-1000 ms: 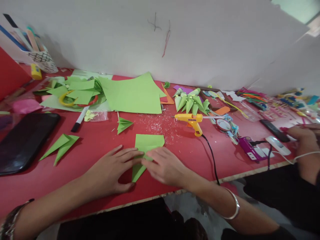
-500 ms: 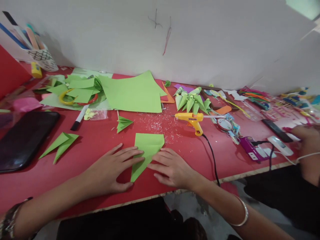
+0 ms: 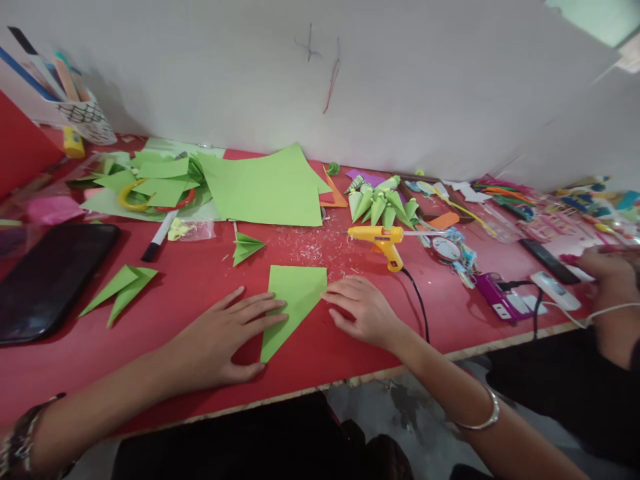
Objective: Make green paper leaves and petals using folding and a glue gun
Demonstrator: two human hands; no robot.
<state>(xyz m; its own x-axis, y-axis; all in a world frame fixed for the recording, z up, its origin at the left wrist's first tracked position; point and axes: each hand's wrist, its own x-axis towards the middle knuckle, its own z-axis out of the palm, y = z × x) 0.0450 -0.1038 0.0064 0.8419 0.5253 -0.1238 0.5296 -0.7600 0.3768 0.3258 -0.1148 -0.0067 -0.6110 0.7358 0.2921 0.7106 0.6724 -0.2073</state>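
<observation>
A folded green paper (image 3: 293,300) lies flat on the red table (image 3: 200,373), with a slanted lower right edge. My left hand (image 3: 235,337) rests with spread fingers on its left side, the thumb at its bottom tip. At the paper's right corner is my right hand (image 3: 363,312), its fingers bent and a gap between thumb and forefinger; nothing shows inside it. Beyond the paper sits a small folded green piece (image 3: 247,247). Another folded green shape (image 3: 120,290) lies to the left of my left hand.
Beyond my right hand lies a yellow glue gun (image 3: 383,237) with a black cord. Large green sheets (image 3: 265,187) and green paper cones (image 3: 383,202) are at the back. A black tray-like object (image 3: 55,280) is at left. Another person's hand (image 3: 607,267) is at far right.
My right hand has moved right and away from me, from the paper's slanted edge to its right corner. That corner now lies flatter. My left hand has stayed in place.
</observation>
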